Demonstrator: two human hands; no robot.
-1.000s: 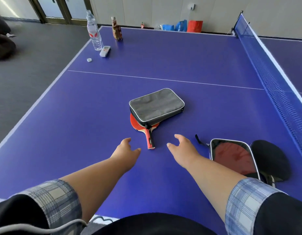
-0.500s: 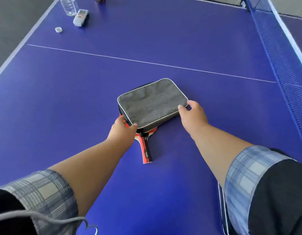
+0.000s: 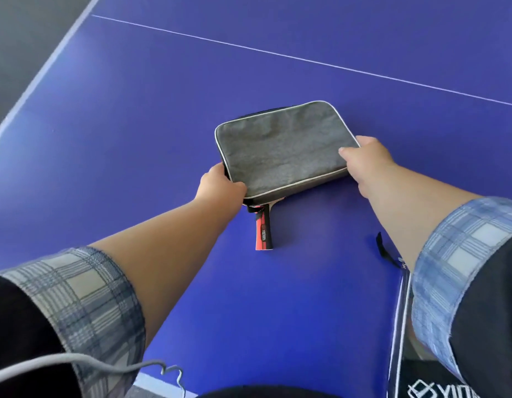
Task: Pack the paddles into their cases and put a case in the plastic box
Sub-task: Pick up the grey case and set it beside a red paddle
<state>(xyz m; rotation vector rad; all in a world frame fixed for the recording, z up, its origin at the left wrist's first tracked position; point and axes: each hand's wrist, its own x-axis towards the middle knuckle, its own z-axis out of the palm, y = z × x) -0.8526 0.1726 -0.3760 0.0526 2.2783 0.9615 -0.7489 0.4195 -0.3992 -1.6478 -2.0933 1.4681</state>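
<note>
A person's left hand [image 3: 220, 185] curls its fingers round the 8 o'clock corner of a grey paddle case [image 3: 280, 150] lying on a blue table-tennis table [image 3: 134, 110], while the right hand [image 3: 369, 162] pinches its 4 o'clock edge, thumb on top. A red paddle [image 3: 264, 231] lies beneath the case, handle pointing to 6 o'clock; a second, black case [image 3: 421, 377] shows at 5 o'clock.

A blue counter [image 3: 128, 116] fills most of the frame. A thin white line [image 3: 306, 60] crosses its upper part, and a white border [image 3: 45, 70] runs along its left edge. Dark grey floor [image 3: 22, 33] shows at upper left.
</note>
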